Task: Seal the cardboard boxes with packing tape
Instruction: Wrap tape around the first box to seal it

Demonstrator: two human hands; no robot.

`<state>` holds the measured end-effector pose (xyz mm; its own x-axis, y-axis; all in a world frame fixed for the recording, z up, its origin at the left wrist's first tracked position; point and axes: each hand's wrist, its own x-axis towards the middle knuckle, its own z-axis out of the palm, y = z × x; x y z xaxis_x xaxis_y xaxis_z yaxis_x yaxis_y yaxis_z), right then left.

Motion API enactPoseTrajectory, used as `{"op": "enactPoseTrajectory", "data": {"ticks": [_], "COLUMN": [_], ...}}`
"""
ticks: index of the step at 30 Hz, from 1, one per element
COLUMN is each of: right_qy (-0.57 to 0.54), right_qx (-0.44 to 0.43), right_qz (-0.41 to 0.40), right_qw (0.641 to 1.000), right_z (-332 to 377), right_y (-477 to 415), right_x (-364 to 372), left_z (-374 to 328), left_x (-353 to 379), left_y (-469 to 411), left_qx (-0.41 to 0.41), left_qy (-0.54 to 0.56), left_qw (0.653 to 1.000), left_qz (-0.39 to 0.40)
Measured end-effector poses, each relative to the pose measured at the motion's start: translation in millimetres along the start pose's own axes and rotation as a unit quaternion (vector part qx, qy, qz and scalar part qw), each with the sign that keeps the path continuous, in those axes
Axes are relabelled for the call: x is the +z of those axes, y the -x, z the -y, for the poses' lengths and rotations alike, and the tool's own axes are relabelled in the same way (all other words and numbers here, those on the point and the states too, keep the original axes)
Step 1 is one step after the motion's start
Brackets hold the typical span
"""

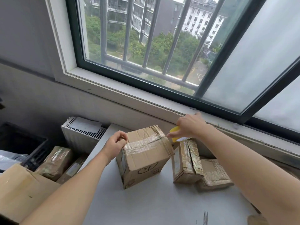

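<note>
A brown cardboard box stands on the grey table with a strip of clear tape running across its top. My left hand pinches the tape's end at the box's top left corner. My right hand grips a yellow tape dispenser just past the box's top right edge, and the tape stretches from it onto the box. Two smaller taped boxes lie to the right: one on its side, another flat behind it.
A window sill and barred window run behind the table. Left of the table stand a white radiator-like unit, taped parcels, a black crate and a large cardboard box.
</note>
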<state>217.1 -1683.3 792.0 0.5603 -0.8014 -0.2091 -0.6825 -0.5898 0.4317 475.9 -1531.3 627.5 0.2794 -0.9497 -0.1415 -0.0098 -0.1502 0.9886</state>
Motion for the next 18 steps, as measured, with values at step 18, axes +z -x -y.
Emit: {"op": "enactPoseTrajectory", "data": {"ticks": [18], "right_qy": [-0.112], "right_qx": [0.001], "right_qz": [0.076], "right_qw": [0.991], "right_z": [-5.7], "right_y": [-31.7], "right_x": [19.1], "left_z": [8.8], "left_x": [22.3], "left_y": [12.8], "left_qx": [0.009], "left_qy": [0.093], "left_qw": [0.995], "left_qz": [-0.026]}}
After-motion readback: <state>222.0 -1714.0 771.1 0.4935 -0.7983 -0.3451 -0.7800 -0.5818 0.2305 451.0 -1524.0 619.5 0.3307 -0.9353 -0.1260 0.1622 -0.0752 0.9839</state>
